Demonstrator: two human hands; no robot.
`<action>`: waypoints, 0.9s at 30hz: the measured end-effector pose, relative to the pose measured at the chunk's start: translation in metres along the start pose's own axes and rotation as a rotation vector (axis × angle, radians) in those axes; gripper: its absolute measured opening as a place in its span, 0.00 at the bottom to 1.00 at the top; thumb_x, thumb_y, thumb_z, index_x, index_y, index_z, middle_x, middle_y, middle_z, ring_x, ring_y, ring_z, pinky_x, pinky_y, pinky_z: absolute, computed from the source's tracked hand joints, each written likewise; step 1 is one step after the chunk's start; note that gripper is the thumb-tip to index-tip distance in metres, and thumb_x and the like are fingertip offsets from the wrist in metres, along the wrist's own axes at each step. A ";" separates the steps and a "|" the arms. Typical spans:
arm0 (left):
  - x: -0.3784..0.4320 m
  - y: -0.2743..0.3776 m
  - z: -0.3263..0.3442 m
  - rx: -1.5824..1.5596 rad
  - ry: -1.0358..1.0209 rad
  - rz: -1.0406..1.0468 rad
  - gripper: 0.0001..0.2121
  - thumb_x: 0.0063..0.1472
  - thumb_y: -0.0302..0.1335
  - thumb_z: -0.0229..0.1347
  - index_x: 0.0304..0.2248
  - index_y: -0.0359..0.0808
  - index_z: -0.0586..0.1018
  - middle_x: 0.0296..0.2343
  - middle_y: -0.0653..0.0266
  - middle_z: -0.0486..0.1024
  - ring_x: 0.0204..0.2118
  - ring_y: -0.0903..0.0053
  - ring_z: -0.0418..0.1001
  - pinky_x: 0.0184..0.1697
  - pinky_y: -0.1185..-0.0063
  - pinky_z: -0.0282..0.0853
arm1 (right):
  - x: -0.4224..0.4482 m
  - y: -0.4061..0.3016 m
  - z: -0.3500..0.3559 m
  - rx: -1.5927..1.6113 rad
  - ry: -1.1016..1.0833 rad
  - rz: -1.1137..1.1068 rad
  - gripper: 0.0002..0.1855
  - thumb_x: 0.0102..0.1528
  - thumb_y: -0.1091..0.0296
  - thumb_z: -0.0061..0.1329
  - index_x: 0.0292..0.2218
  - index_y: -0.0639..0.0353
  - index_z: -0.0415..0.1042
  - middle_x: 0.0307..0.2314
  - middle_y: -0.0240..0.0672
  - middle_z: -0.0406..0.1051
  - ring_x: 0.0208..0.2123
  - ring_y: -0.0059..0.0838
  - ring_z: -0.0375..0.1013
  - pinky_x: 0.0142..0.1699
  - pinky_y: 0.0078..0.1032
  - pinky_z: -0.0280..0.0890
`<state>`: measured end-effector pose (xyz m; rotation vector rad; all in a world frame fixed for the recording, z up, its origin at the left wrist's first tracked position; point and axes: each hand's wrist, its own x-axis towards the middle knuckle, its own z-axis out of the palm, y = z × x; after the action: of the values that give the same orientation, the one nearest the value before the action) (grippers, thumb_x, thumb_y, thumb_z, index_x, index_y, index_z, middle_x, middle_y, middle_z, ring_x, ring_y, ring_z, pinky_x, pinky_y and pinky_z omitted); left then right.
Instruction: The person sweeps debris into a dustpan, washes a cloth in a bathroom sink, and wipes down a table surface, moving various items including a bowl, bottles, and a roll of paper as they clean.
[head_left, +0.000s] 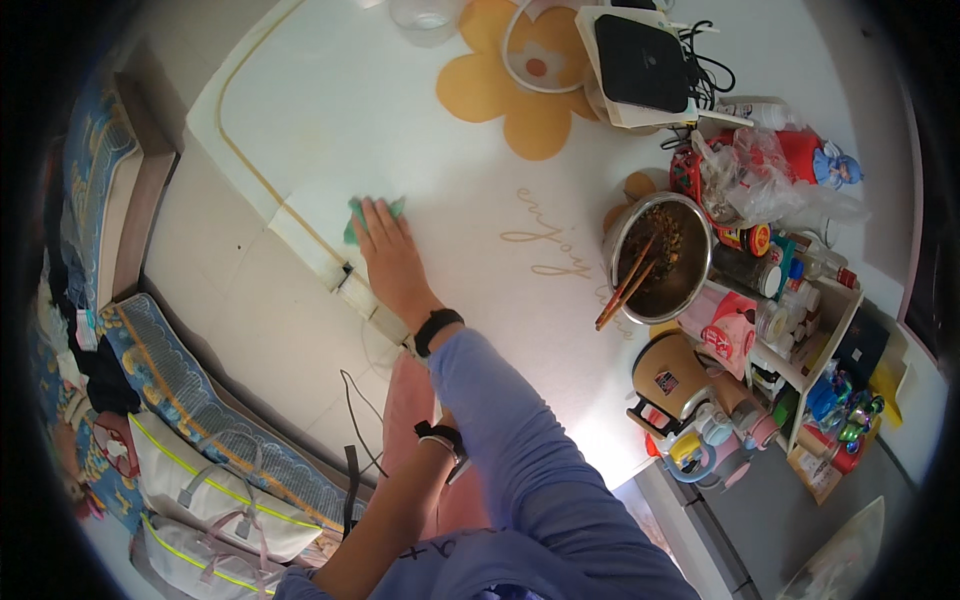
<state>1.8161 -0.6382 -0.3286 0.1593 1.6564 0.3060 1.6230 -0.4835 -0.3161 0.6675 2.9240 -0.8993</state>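
Note:
My right hand lies palm down on a crumpled green cloth, pressing it on the white tablecloth near the table's left edge. Bits of the cloth show beside and beyond the fingers. A black band circles this wrist, below a blue sleeve. Mostly hidden under the right forearm is my left hand, close to my body above pink trousers; its wrist wears a dark band and a light bracelet. Right of the printed lettering stands a metal bowl with food remains and a pair of chopsticks resting in it.
Jars, bottles, a red basket with plastic bags, and a tan kettle crowd the right side. A black box with cables lies at the upper right. A clear bowl stands at the top. Bags lie at lower left.

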 end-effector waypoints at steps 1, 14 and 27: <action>0.001 0.000 -0.001 0.017 0.014 0.003 0.53 0.37 0.50 0.58 0.44 0.10 0.41 0.38 0.38 0.60 0.35 0.59 0.67 0.41 0.78 0.61 | -0.009 -0.001 0.001 0.051 0.034 -0.105 0.25 0.48 0.73 0.36 0.49 0.62 0.53 0.51 0.43 0.47 0.54 0.38 0.44 0.56 0.34 0.41; 0.014 -0.011 0.044 0.471 0.410 0.019 0.49 0.43 0.44 0.57 0.47 0.13 0.39 0.40 0.41 0.59 0.39 0.63 0.66 0.40 0.77 0.65 | 0.065 0.107 -0.042 -0.806 0.216 0.554 0.27 0.56 0.60 0.28 0.52 0.67 0.45 0.50 0.49 0.48 0.54 0.43 0.42 0.56 0.31 0.41; 0.005 -0.001 0.047 0.232 0.525 0.088 0.46 0.41 0.35 0.59 0.49 0.20 0.41 0.38 0.46 0.58 0.33 0.60 0.66 0.33 0.71 0.66 | 0.015 -0.047 0.009 0.103 -0.369 -0.469 0.26 0.46 0.78 0.36 0.49 0.65 0.52 0.51 0.46 0.46 0.54 0.40 0.45 0.56 0.32 0.44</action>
<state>1.8622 -0.6331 -0.3376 0.3499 2.2098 0.2317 1.5896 -0.5172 -0.3000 -0.1895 2.7388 -1.0702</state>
